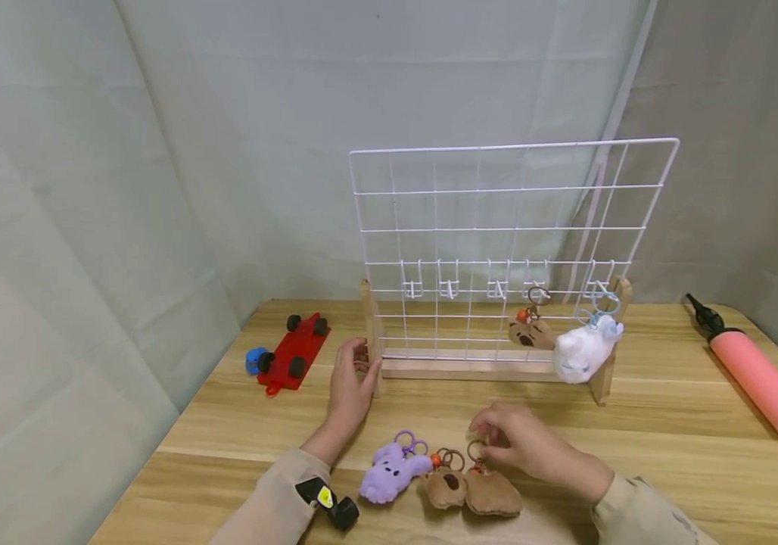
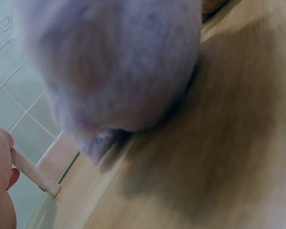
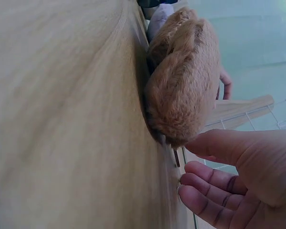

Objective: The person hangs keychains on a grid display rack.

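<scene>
My left hand grips the left wooden post of a white wire grid rack. My right hand is beside the ring of the rightmost brown plush keychain, thumb apart from the curved fingers. In the right wrist view that brown plush lies right by the thumb. Left of it lie another brown plush keychain and a purple plush keychain. On the rack's right side hang a brown plush keychain and a white one.
Several white hooks line the grid. A red toy car with a blue part lies on the table at left. At right lies a pink hand pump with a black nozzle. Pale cloth hangs behind the table.
</scene>
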Demonstrator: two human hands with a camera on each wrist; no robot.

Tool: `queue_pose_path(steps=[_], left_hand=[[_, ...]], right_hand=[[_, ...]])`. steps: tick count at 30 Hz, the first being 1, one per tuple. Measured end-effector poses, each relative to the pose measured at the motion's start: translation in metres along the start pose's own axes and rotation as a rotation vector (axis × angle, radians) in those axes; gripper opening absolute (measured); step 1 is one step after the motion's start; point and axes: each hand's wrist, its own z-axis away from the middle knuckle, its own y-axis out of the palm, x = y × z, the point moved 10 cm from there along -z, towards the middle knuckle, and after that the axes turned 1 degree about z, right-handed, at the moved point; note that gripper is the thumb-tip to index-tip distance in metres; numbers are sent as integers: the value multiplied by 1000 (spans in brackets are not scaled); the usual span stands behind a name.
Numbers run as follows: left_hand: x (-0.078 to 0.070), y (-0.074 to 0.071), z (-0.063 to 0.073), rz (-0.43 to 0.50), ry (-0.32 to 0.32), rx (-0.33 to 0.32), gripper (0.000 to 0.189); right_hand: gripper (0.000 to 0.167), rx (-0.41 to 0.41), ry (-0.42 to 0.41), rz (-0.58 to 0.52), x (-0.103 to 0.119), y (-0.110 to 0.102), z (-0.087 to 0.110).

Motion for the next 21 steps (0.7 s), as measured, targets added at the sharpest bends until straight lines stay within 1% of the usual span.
queue_pose_path(steps=[9,14,19,21], left_hand=[[1,0,0,16,10,-2,37],[0,0,0,17,5,-1,37],[0,0,0,18,-9,4,37],[0,0,0,21,-5,3,37]], right_hand=[[23,26,-5,64,1,4,0],[20,36,-4,76,1,5,-1],[18,43,14,73,-2,7,-2],[18,44,22,74,-3,7,-2]])
